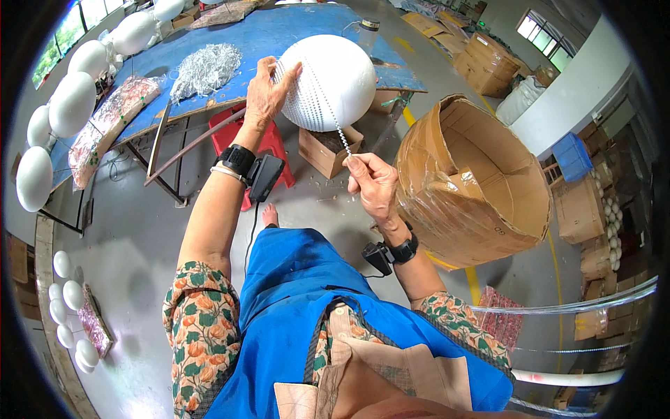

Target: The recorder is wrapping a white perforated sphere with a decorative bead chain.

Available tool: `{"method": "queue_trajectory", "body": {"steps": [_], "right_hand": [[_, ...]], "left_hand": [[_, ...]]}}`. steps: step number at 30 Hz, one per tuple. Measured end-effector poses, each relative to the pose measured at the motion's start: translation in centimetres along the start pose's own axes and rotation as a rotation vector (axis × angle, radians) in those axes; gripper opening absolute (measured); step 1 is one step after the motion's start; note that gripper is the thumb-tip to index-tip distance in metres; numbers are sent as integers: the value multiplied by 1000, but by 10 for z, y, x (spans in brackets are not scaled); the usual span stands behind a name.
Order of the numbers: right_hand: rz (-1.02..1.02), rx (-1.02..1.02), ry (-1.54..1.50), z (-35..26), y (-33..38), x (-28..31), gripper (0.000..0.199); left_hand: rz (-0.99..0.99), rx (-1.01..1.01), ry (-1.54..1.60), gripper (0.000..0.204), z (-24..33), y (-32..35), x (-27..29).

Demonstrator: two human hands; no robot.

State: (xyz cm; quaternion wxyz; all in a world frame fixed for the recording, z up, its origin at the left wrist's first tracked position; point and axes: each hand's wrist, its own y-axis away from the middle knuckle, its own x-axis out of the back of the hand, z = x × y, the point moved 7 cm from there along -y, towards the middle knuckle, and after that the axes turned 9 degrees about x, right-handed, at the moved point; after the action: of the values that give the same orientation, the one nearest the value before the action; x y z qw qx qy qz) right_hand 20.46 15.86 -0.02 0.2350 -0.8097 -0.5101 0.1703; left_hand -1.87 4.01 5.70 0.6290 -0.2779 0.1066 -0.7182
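Observation:
A large white ball (342,66) stands in front of me at the table's near edge. Rows of small silvery-white beads cover its lower left side. My left hand (264,96) grips the ball's left side, thumb over the beaded rows and fingers toward the back. From the ball a taut bead string (343,140) runs down to my right hand (375,183), where thumb and forefinger pinch it. The ball's underside and any support beneath it are hidden.
On the blue table (272,35) lie a heap of silvery strands (208,70) and a jar (368,33). A red stool (276,150) and small carton (328,155) sit below. At right stands a big round cardboard bin (474,185). White balls on sticks (72,105) line the left.

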Motion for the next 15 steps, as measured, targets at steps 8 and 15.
{"method": "queue_trajectory", "body": {"steps": [8,15], "right_hand": [[33,-84,-57,41,-5,-5,24],[37,-73,-48,62,-8,-6,25]], "left_hand": [[236,-169,-267,58,17,3,10],[-35,-40,-69,69,0,6,-6]]}}
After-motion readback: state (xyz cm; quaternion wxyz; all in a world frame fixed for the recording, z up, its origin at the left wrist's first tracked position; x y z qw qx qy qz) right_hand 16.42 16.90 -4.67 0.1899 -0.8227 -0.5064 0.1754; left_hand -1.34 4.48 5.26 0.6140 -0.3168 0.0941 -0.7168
